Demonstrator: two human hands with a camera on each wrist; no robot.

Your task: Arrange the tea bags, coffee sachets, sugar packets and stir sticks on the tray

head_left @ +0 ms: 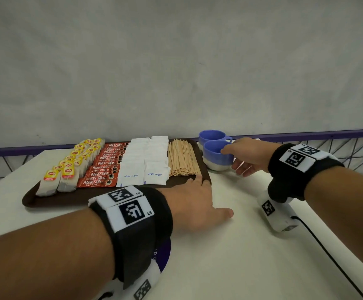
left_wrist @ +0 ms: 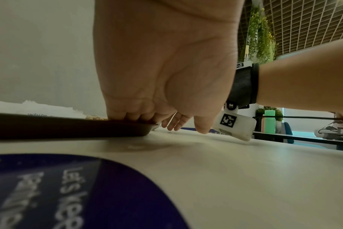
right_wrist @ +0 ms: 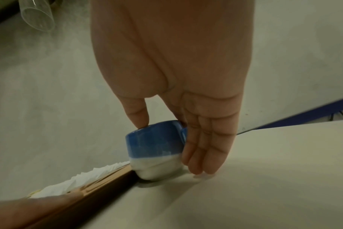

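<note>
- The right hand (head_left: 248, 155) sat at right of centre in the head view, thumb on the rim of the near cup (head_left: 216, 156), the other fingers (right_wrist: 204, 148) straight down beside its handle, tips at the table (head_left: 230, 245); whether a finger hooked the handle could not be told.
- The left hand (head_left: 194, 201) lay flat, fingers straight, tips pressing on the near right corner of the tray (head_left: 52, 201), thumb resting on the table.
- The near cup stood on the table, touching the tray's right edge; a second cup (head_left: 212, 137) stood just behind it.
- On the tray, from frame left to right, lay two rows of tea bags (head_left: 72, 167), a row of coffee sachets (head_left: 104, 167), two rows of sugar packets (head_left: 146, 163) and a heap of stir sticks (head_left: 181, 158).
- A dark blue sticker (left_wrist: 59, 193) with white lettering showed on the table under the left wrist, at lower left of the left wrist view.
</note>
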